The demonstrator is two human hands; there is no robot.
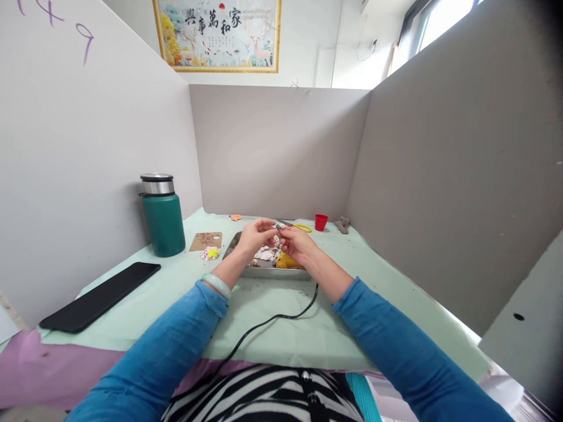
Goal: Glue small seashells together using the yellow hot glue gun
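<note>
My left hand [256, 235] and my right hand [297, 244] meet above a shallow metal tray [281, 274]. The fingertips of both are pinched close together around a small grey-and-white piece [280, 226], too small to name. Below them, white scraps [266, 254], some with reddish specks, lie in the tray. A yellow piece [288, 261] sits in its right part, partly covered by my right hand. Just behind my fingers lie scissors [302, 227] with a yellow handle, their blades partly hidden.
To the left stand a green bottle [163, 225], a black flat pad [103, 296], a brown card [206, 241] and a speckled disc with a yellow star [212, 253]. At the back are an orange piece [236, 217], a red cup [321, 222] and a grey lump [342, 225]. A black cable [275, 317] crosses the front.
</note>
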